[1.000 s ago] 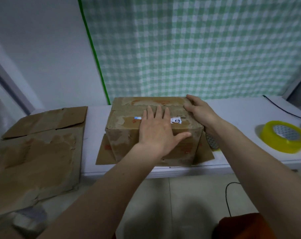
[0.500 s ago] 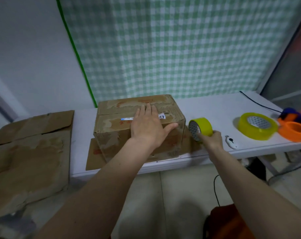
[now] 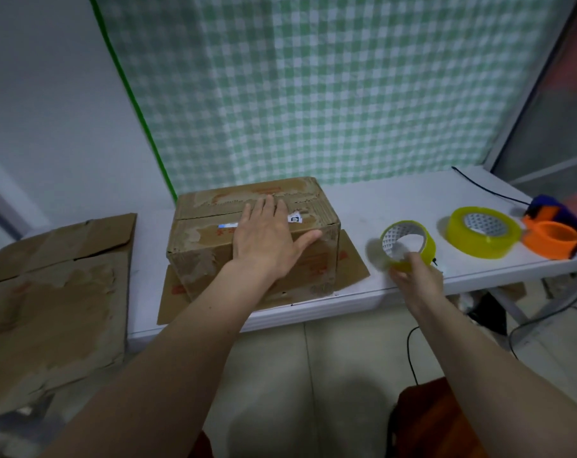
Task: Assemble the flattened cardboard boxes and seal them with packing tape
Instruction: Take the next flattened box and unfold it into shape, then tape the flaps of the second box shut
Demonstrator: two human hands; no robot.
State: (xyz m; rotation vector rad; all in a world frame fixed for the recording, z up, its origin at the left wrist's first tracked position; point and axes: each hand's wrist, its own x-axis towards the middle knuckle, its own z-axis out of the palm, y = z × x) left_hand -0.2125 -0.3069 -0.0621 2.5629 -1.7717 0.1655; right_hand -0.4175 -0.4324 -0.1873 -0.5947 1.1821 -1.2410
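Tape roll (image 3: 409, 244) now farther from box (image 3: 254, 239)

The long white counter (image 3: 396, 196) carries a worn brown cardboard box (image 3: 198, 239) at its middle. At 3 o'clock from the box lie a wide yellow roll of packing tape (image 3: 482, 236) and an orange and purple tape dispenser (image 3: 554, 233). At 9 o'clock lies flattened brown cardboard (image 3: 59, 259).

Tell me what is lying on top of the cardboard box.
The left hand lies flat on the cardboard box, pressing its closed flaps. Beside the fingers sit a small white sticker and a blue label strip. The flap seam under the palm is covered.
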